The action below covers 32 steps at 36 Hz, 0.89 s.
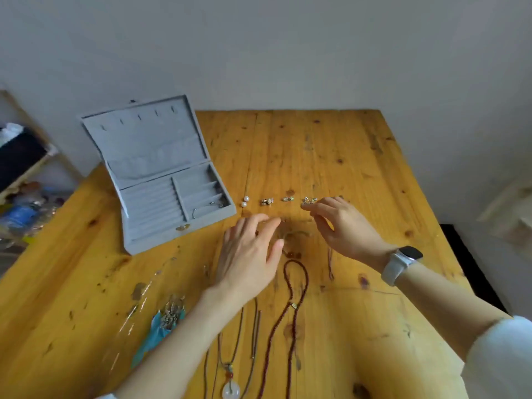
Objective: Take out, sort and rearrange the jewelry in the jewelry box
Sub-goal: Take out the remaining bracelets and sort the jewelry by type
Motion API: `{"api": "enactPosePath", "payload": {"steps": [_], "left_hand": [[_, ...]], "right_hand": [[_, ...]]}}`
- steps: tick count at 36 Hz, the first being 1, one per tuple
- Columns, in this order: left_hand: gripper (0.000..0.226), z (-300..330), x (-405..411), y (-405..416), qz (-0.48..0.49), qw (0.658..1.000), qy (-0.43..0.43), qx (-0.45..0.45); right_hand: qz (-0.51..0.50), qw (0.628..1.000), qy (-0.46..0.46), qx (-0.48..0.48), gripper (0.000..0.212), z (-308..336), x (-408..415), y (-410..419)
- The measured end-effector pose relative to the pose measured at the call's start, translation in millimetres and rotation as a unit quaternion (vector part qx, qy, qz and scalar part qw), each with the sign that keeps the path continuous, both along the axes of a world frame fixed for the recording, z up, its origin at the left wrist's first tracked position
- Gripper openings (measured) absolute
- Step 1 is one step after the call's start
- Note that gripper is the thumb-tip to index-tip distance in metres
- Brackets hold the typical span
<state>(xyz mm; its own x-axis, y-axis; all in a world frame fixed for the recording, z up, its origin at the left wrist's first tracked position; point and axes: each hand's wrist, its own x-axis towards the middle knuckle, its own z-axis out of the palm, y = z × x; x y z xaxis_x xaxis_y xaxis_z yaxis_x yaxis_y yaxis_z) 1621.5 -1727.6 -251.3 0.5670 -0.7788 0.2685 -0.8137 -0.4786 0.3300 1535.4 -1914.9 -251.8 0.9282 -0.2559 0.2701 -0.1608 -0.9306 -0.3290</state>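
**Sorting jewelry on a wooden table beside the open box**

We are looking down at a wooden table (pixel 331 156) with both our hands out in front of us. Our left hand (pixel 250 249) is hovering palm down, fingers loosely spread and relaxed, over a small tangle of thin chain (pixel 296 234) at the middle of the table. Our right hand (pixel 342 226), with a white watch (pixel 401 262) on its wrist, is reaching in from the right with fingers slightly curled; the picture is blurred there, so we cannot tell whether the fingertips are pinching the chain or only hovering above it.

The grey jewelry box (pixel 172 197) is standing open at the left, lid tilted back, with a thin silver bracelet (pixel 207 208) lying in its nearest right compartment. Just beyond our hands, a row is lying on the table: two pearls (pixel 245 201), then three small clusters of earrings (pixel 288 199). Nearer to us are lying a dark red beaded necklace (pixel 290 306), a cord necklace with a white ring pendant (pixel 230 391), and a turquoise tasselled piece (pixel 161 329).
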Motion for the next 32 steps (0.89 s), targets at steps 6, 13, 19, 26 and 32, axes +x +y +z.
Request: {"api": "enactPosePath", "payload": {"steps": [6,13,19,26,32], "left_hand": [[0.046,-2.9,64.0,41.9,0.130,0.991,-0.004,0.004],[0.050,-20.7,118.6,82.4,0.265,0.957,0.050,0.107],[0.066,-35.2,119.3,92.1,0.268,0.955,0.021,0.125],[0.061,-33.1,117.9,92.2,0.261,0.958,0.034,0.113],[0.050,-24.5,119.6,92.9,0.246,0.958,0.092,0.120]], "right_hand": [[0.048,0.999,-0.001,0.002,0.033,14.4,74.0,42.8],[0.008,0.996,0.071,-0.059,0.026,16.4,151.5,77.2],[-0.044,0.981,0.134,-0.133,0.026,10.8,181.2,92.2],[-0.078,0.976,0.154,-0.130,0.026,6.5,192.9,98.3],[-0.035,0.993,0.107,0.035,0.019,12.6,183.9,91.6]]}}
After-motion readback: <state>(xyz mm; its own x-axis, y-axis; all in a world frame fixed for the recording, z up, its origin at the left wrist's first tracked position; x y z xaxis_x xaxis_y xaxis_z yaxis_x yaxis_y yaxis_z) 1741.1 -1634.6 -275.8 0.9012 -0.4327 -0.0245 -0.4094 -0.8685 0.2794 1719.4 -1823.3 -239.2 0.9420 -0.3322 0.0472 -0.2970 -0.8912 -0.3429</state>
